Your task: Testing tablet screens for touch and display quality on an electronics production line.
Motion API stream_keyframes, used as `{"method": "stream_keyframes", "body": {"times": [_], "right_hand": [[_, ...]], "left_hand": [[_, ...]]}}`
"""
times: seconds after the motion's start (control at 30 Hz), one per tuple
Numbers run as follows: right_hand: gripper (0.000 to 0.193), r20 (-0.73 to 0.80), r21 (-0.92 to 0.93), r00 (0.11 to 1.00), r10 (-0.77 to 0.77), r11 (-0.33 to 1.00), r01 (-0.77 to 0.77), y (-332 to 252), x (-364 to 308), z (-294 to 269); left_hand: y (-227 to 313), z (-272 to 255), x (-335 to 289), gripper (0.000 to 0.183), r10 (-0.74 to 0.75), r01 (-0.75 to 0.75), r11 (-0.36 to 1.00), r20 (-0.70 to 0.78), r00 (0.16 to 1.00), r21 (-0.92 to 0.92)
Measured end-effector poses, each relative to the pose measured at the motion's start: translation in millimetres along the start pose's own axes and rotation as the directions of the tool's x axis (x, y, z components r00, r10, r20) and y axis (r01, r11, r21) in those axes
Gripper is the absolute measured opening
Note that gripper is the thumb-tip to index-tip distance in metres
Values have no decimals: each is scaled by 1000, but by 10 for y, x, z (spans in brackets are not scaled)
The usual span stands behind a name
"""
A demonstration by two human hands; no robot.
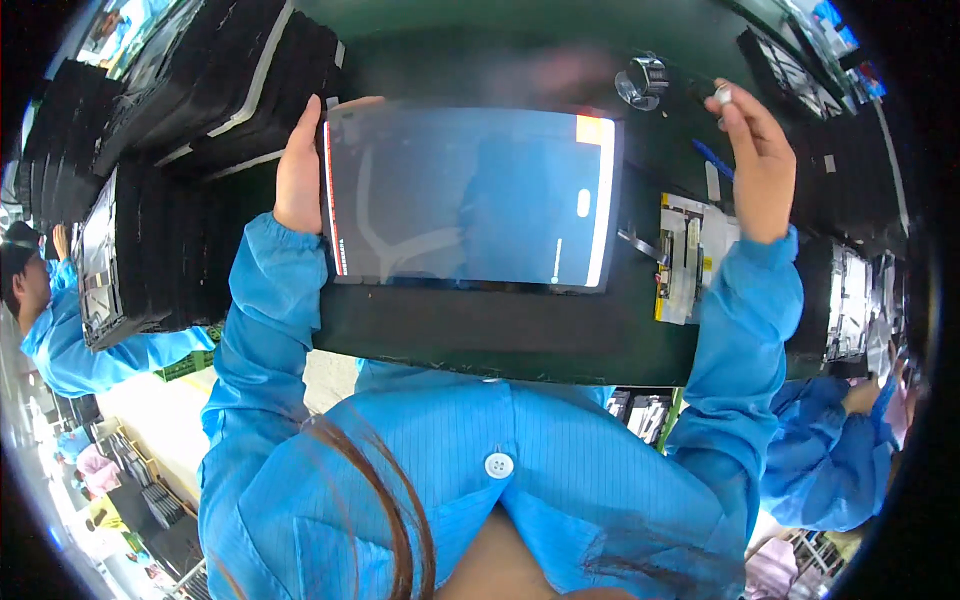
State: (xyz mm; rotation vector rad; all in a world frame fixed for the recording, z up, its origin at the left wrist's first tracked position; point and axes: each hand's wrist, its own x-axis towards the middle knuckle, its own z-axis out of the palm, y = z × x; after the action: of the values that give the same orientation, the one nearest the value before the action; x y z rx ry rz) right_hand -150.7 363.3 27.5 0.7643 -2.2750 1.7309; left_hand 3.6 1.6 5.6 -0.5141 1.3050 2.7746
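A large glossy dark panel (470, 195) with a thin red strip on its left edge and a pale band on its right lies flat on the dark green work table (500, 330). My left hand (298, 175) grips the panel's left edge, thumb side along it. Away from the panel, at the far right, my right hand (755, 150) is raised with a small white piece (722, 95) pinched between its fingertips. A roll of clear tape (643, 82) sits just left of that hand.
Stacks of black trays (190, 120) fill the table's left side and more stand at the right (840, 200). A white sheet with strips (690, 255) and a blue pen (712, 158) lie to the right of the panel. Two people in blue coats work at either side.
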Motion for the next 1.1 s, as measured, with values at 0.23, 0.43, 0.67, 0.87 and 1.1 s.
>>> {"method": "stream_keyframes", "body": {"times": [0.23, 0.43, 0.67, 0.87, 1.1], "right_hand": [[17, 543, -288, 822, 172, 957, -10, -303, -362, 10], [17, 549, -263, 819, 167, 964, -21, -230, -472, 125], [17, 543, -178, 799, 260, 965, -192, -227, -500, 171], [15, 537, -163, 786, 307, 952, -260, -287, -470, 253], [17, 571, -187, 795, 202, 976, -114, -240, -462, 191]], "left_hand": [[-34, 44, -9, 54, 45, -45, 999, 13, 999, -5], [-23, 39, -16, 54, 64, -64, 997, 11, 998, 43], [-53, 90, -15, 53, 120, -114, 989, -56, 991, 90], [-51, 75, -39, 52, 150, -141, 987, -122, 981, 78], [-44, 71, -36, 53, 111, -112, 994, 28, 993, 3]]}}
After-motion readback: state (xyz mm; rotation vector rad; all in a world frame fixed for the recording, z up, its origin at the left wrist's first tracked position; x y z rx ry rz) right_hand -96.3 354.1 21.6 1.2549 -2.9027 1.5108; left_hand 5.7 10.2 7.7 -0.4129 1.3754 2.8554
